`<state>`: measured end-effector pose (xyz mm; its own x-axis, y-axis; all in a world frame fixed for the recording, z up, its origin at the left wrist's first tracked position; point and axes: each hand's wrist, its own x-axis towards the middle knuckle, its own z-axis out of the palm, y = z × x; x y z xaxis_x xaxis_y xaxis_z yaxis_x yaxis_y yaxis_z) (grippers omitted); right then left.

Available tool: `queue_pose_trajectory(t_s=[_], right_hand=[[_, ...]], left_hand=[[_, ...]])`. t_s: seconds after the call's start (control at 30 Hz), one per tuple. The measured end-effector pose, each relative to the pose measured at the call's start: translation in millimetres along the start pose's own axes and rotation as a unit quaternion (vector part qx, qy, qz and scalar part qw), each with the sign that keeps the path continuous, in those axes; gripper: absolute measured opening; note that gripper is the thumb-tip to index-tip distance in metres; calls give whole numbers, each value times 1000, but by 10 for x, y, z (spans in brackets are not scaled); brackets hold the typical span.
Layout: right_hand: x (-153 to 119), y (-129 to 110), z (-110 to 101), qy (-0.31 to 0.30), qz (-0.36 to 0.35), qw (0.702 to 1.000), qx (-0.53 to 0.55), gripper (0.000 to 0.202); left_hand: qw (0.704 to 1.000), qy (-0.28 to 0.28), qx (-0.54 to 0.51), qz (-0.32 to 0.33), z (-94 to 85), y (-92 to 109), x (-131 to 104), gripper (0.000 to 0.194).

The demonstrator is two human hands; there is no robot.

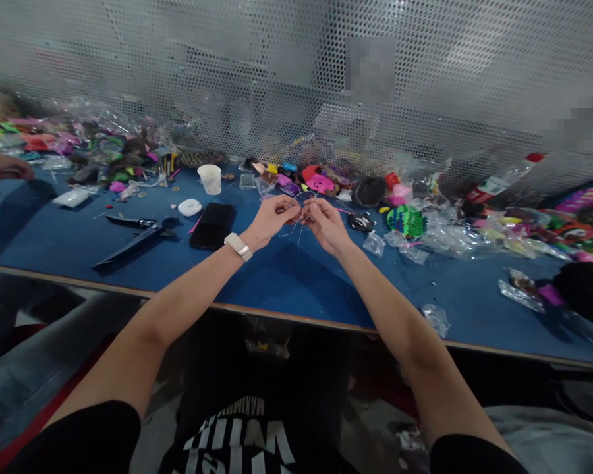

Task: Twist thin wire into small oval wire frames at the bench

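Observation:
Thin pale wires [299,230] stick out below and above my two hands, which meet over the blue table [281,276]. My left hand [273,217], with a light band on the wrist, pinches the wires from the left. From the right, my right hand [325,222] closes its fingertips on the same wires. Where the wires cross between the fingers is too small to make out. A black phone [212,226] lies left of my left hand, with a white case [190,207] beside it. Blue-handled pliers [133,243] lie further left.
A white cup [209,179] stands behind the phone. Colourful small items and clear bags line the mesh wall [277,79]. A bottle [504,181] leans at the right. Another person's hand [4,166] is at the far left. The table's front edge [277,315] runs below my forearms.

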<state>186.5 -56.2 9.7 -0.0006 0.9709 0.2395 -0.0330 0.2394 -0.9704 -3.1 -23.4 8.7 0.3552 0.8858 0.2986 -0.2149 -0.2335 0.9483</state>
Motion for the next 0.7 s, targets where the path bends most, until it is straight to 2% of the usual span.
queue_pose_trajectory(t_s=[0.13,0.4,0.5,0.6,0.7], right_hand=[[5,33,28,16,-11,1000,3,54],[2,116,29,-9,-22,994,107,57],[10,129,36,-15,-33,990,139,54],[16,150,46,-12,-24,988,149,54],[26,198,45,4,-22,990,137,57]], left_hand=[[1000,-1,-12,9,13,10,1,20],[999,-1,-45,-25,44,41,-16,17],[998,-3,-57,-34,59,62,-28,22],[998,-3,-61,-32,55,79,-35,25],[997,-8,-63,-46,36,87,-36,19]])
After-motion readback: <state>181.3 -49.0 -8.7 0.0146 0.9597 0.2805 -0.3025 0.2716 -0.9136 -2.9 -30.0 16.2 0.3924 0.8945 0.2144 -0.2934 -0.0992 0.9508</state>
